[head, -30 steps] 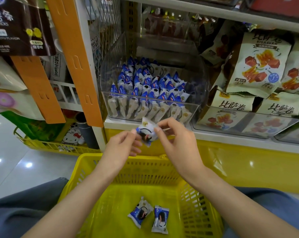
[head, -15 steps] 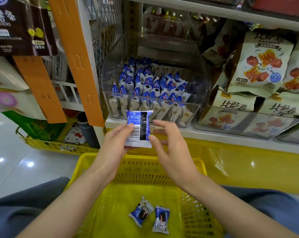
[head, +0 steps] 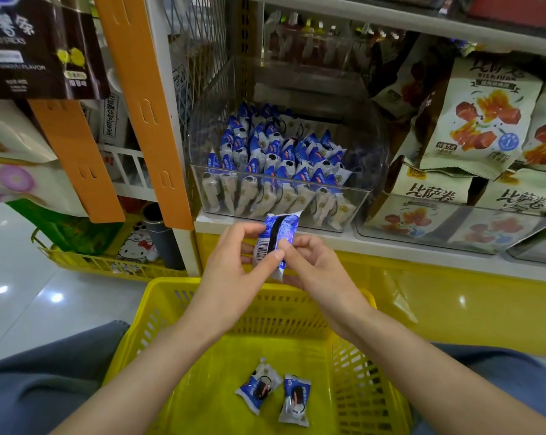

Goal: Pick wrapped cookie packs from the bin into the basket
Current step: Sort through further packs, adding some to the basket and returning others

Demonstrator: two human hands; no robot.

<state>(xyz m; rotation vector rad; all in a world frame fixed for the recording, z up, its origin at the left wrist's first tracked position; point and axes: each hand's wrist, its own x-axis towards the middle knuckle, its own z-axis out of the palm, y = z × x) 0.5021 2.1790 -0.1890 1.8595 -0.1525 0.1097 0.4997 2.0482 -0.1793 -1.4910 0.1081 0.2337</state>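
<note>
A clear plastic bin (head: 353, 211) on the shelf holds several blue-and-white wrapped cookie packs (head: 275, 171). Below it, on my lap, is a yellow basket (head: 177, 296) with two cookie packs (head: 275, 394) lying on its floor. Above the basket's far rim, my left hand (head: 234, 277) and my right hand (head: 322, 271) both pinch one blue cookie pack (head: 276, 237), its barcode side toward me. The left thumb lies across the pack's lower part. The right fingers grip its right edge.
Beige snack bags (head: 472, 120) fill the clear tray (head: 453, 233) to the right of the bin. An orange shelf post (head: 143, 111) stands on the left, with another yellow basket (head: 108, 262) on the tiled floor behind it. A yellow shelf front (head: 453, 296) runs below the bin.
The pack was turned from its front side to its barcode side between my hands. My right hand, open half a second ago, has now closed on the pack's right edge.
</note>
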